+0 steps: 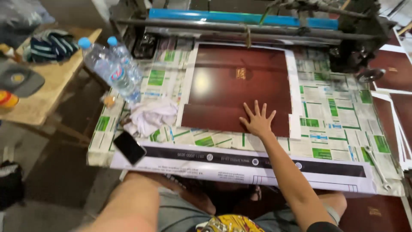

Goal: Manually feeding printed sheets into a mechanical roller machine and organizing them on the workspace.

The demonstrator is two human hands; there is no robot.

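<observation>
Dark-brown and glossy, the printed sheet (238,86) lay flat on the paper-covered bench (334,116) below the machine's rollers. Right hand (258,122) pressed its near edge, fingers spread; left hand out of sight.

Right hand (257,120) is laid flat, fingers spread, on the near edge of a dark red sheet (238,86) at centre. Paper-covered table (334,116) is seen beneath. A white rag (150,116) and black phone (129,147) are noted at 9 o'clock of the hand, two bottles (113,68) at 10, a wrench (377,161) at 4. Left hand is hidden below the table edge; only its forearm (128,202) is seen.
</observation>
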